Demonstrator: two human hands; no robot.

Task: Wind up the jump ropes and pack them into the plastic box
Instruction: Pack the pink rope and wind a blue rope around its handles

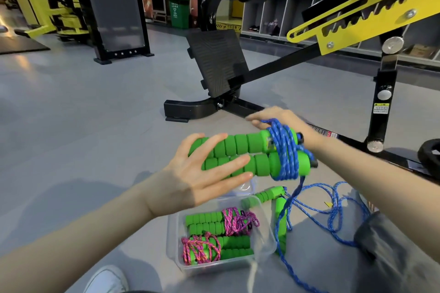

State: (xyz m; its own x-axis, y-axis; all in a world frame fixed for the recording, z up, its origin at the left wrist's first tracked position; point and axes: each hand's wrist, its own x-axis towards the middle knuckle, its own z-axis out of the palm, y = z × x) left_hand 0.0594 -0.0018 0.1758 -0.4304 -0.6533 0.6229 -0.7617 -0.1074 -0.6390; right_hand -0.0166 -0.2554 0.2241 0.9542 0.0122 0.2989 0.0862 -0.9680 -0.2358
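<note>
Green handles (247, 157) (blue-wound), perhaps in both hands

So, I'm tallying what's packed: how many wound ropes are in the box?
2, both pink: one wound rope at the plastic box's far side, one nearer the front. Others could lie hidden underneath.

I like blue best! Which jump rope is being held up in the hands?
The blue jump rope wound around two green handles; the pink-corded ones lie in the plastic box.

You're getting bright, even indoor light, soft shadows pooling on the floor (71, 107), and wide-angle bending at edges.
</note>
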